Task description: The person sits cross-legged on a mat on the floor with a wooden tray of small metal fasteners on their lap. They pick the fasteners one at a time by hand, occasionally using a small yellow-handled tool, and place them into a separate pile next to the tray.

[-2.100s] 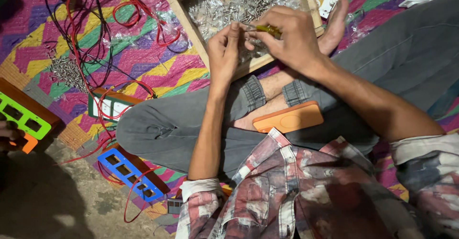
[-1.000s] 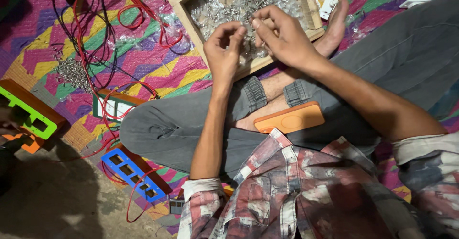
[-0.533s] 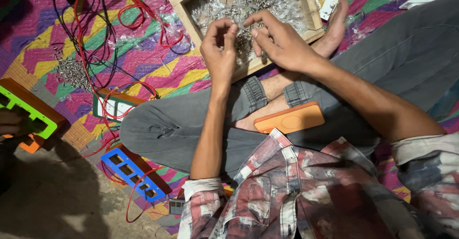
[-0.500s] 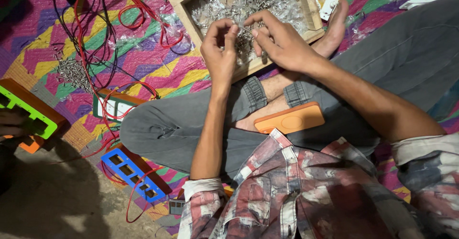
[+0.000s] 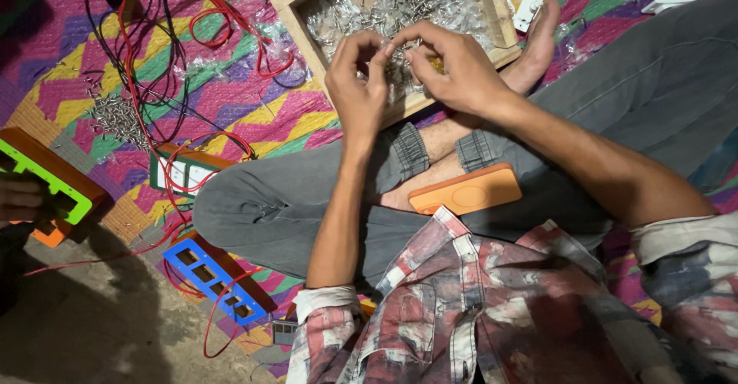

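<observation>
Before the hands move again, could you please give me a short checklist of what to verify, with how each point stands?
1. Both hands together over the tray: ok; left hand and right hand meet fingertip to fingertip.
2. Small yellowish part in the right hand's grip: ok, though mostly hidden.
3. Left hand's hold: cannot tell.
4. Tray stocked with small metal parts: ok.
5. Orange block steady on the lap: ok.
6. Red wires clear of the hands: ok, off to the left on the mat.

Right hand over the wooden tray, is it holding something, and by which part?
The right hand pinches a small yellowish piece between its fingertips, mostly hidden, so the part gripped cannot be told. The left hand meets it above the wooden tray.
</observation>
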A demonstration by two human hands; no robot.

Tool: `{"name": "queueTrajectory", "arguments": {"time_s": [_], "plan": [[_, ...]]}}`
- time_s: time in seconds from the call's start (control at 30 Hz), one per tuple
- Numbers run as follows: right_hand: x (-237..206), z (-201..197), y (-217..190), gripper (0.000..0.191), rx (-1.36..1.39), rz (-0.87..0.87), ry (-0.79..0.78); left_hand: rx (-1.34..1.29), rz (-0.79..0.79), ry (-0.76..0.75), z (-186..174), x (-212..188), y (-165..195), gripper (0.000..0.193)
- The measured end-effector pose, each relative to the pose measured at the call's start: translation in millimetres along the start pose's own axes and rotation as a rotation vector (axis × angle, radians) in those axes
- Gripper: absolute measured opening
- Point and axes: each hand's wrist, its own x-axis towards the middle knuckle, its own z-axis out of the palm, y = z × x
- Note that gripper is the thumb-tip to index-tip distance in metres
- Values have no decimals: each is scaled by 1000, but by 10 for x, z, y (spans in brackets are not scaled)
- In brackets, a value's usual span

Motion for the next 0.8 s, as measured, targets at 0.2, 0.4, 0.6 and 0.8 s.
{"name": "queueTrajectory", "arguments": {"time_s": [0.2, 0.4, 0.6, 0.8], "plan": [[-21, 65, 40, 21, 230, 55, 1, 310, 354, 30, -35, -41, 61, 31], [-85, 141, 121, 23, 171, 59, 88, 269, 336, 41, 12, -57, 31, 42], [-75, 201, 215, 21, 189, -102, 166, 176, 319, -22, 115, -171, 37, 42], [181, -133, 361, 15, 542, 100, 318, 10, 241, -19, 404, -373, 160, 26]]}}
